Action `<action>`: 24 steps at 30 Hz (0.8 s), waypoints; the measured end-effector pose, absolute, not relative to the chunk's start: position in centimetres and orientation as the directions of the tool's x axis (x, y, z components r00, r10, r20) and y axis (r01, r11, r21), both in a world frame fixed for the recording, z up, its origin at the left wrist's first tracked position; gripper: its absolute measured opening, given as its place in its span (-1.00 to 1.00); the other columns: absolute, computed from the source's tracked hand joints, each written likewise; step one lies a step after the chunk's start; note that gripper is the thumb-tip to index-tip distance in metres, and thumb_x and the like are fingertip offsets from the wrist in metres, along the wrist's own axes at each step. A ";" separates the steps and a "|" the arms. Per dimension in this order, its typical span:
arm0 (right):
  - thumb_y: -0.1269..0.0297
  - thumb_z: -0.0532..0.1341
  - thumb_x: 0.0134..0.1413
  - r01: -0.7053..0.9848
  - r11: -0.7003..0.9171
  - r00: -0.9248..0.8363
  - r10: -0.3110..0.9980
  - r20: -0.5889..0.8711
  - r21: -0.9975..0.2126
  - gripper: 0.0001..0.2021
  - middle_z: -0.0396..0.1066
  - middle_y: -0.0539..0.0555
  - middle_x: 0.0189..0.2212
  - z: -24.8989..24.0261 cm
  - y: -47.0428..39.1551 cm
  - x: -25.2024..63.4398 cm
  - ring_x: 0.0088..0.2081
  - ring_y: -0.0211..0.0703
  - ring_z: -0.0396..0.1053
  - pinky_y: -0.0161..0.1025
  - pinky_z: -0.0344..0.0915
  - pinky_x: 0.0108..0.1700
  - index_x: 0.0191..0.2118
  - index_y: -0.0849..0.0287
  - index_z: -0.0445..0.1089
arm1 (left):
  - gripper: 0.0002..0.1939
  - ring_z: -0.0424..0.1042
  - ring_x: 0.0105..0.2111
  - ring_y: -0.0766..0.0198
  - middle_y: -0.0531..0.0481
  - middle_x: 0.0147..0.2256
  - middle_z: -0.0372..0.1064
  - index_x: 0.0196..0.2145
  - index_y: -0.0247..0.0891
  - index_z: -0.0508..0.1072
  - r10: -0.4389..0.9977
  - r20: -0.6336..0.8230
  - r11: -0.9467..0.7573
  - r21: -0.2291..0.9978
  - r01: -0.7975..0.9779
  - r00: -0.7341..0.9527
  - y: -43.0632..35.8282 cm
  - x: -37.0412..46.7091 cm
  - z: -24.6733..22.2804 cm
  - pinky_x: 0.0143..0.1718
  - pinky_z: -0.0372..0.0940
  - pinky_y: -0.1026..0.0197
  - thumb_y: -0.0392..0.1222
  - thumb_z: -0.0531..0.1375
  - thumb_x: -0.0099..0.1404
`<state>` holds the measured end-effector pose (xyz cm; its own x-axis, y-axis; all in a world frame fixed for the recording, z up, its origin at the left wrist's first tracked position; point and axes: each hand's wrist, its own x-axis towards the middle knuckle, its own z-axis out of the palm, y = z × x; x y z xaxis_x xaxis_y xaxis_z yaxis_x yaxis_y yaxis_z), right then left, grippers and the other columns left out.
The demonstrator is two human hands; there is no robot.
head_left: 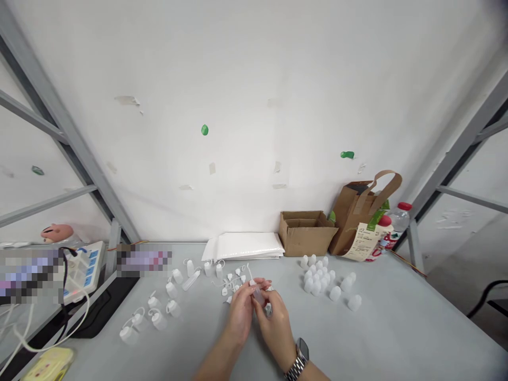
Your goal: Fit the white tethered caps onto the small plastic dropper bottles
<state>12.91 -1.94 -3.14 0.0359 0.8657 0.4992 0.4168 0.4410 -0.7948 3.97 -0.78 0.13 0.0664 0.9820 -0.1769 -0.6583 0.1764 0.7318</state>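
A small translucent squeeze bottle is between my two hands, near the table's middle. The fingers of my left hand are closed around its upper end, where a white cap with a thin strap shows. My right hand, with a watch on the wrist, grips the bottle's body. Just beyond my hands lies a loose group of white caps with straps. Several capped bottles stand to the left, and one bottle lies on its side. At the right are several bottles without caps, most clustered together.
Against the wall are white packets, an open cardboard box, a brown paper bag and a plastic bottle with a red cap. At left lie a black mat, cables and a yellow case. Metal frame posts flank the table.
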 end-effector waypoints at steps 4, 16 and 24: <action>0.30 0.07 0.13 0.466 0.481 0.033 0.830 0.557 -0.743 -0.89 0.31 0.04 -0.49 -3.2 -1.6 13.1 -0.43 -0.17 0.27 -0.25 0.26 -0.36 -0.38 0.14 0.28 | -0.70 0.33 -0.06 0.00 -0.22 -0.19 0.46 -0.25 -0.32 0.50 0.985 -0.162 0.163 0.789 -0.593 0.055 -0.9 4.0 0.5 -0.16 0.24 0.11 -0.20 0.24 0.01; 0.24 0.11 0.11 0.442 0.433 0.054 0.861 0.505 -0.786 -0.88 0.33 0.03 -0.49 -3.2 -1.4 13.2 -0.43 -0.18 0.29 -0.26 0.27 -0.35 -0.36 0.14 0.30 | -0.75 0.30 -0.01 -0.04 -0.24 -0.14 0.44 -0.31 -0.32 0.50 0.989 -0.124 0.146 0.763 -0.629 0.079 -0.7 3.8 0.2 -0.05 0.21 0.02 -0.12 0.25 0.07; 0.17 0.17 0.04 0.303 0.283 0.095 0.941 0.325 -0.910 -0.83 0.37 0.00 -0.52 -2.0 -1.4 13.4 -0.49 -0.21 0.30 -0.33 0.27 -0.42 -0.39 0.16 0.34 | -0.69 0.24 0.05 -0.02 -0.19 -0.12 0.44 -0.22 -0.30 0.50 0.977 -0.155 0.212 0.695 -0.688 0.145 -0.7 3.7 0.0 0.08 0.09 0.00 -0.15 0.20 0.06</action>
<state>13.35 -1.44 -1.96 0.0949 0.9410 0.3247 0.3034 0.2833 -0.9098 3.66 -0.65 -0.04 0.1446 0.9772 -0.1552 -0.6875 0.2120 0.6945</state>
